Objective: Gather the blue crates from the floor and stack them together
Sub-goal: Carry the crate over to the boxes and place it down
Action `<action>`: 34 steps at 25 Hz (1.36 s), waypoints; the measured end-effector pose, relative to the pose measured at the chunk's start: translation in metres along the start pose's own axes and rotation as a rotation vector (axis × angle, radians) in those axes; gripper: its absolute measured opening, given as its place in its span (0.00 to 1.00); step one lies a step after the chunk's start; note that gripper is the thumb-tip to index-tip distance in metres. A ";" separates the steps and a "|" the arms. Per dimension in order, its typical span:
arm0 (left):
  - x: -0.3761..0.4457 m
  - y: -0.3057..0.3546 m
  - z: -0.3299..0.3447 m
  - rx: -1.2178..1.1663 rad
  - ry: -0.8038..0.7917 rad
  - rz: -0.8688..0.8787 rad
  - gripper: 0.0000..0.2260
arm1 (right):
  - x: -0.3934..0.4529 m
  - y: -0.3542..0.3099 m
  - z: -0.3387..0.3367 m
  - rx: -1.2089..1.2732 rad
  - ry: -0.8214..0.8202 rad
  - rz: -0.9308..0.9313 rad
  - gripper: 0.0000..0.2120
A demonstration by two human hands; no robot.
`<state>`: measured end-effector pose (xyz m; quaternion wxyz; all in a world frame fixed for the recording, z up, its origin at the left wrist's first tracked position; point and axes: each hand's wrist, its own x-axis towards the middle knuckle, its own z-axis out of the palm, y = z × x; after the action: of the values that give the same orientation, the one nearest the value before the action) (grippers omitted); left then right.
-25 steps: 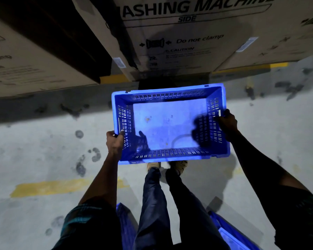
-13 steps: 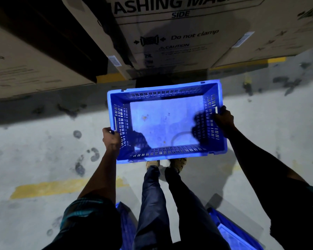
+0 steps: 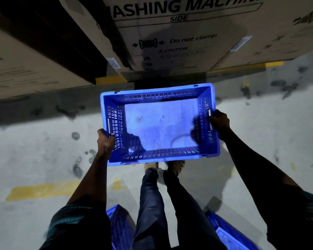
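Observation:
I hold an empty blue slotted crate (image 3: 159,123) level in front of me, above my feet. My left hand (image 3: 105,139) grips its left short wall near the handle slot. My right hand (image 3: 219,121) grips the right short wall, fingers curled over the rim. Parts of other blue crates sit on the floor behind my legs, one at bottom left (image 3: 119,224) and one at bottom right (image 3: 226,233), each partly hidden by my body.
Large cardboard washing-machine boxes (image 3: 179,38) stand close ahead, with another box (image 3: 22,69) at left. The concrete floor (image 3: 34,154) is stained and carries yellow painted lines (image 3: 42,191). My legs and shoes show below the crate.
The crate has shifted slightly up and left in view, and tilted a little, still held in both hands. The boxes ahead look marginally nearer.

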<state>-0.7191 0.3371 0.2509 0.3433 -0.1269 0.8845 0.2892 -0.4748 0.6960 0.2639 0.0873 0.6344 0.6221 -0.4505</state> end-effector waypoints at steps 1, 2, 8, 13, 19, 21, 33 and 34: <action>0.000 0.001 0.000 -0.008 -0.018 0.008 0.09 | 0.002 0.003 -0.001 0.008 -0.003 0.018 0.22; -0.001 0.004 0.000 -0.010 -0.025 0.015 0.08 | 0.001 0.002 -0.002 0.014 -0.011 0.037 0.22; -0.005 0.005 0.002 -0.024 -0.003 0.031 0.08 | -0.001 0.000 0.000 -0.046 -0.004 0.024 0.22; -0.010 0.002 0.009 -0.024 -0.085 0.065 0.09 | 0.005 0.004 -0.005 -0.050 0.037 0.037 0.24; -0.003 -0.004 0.008 -0.064 -0.098 0.086 0.12 | -0.013 0.008 0.025 -0.246 0.089 0.017 0.44; -0.003 -0.005 0.008 -0.088 -0.094 0.069 0.16 | -0.020 0.013 0.041 -0.423 0.120 0.043 0.47; -0.039 -0.077 0.002 0.057 -0.006 -0.027 0.20 | -0.147 0.021 0.162 -0.452 -0.302 -0.433 0.29; -0.045 -0.086 0.000 0.072 0.011 -0.104 0.22 | -0.159 0.022 0.175 -0.463 -0.337 -0.471 0.30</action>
<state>-0.6499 0.2691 0.2446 0.3571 -0.1618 0.8886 0.2382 -0.5083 0.4604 0.2609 0.2237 0.3544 0.8133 -0.4037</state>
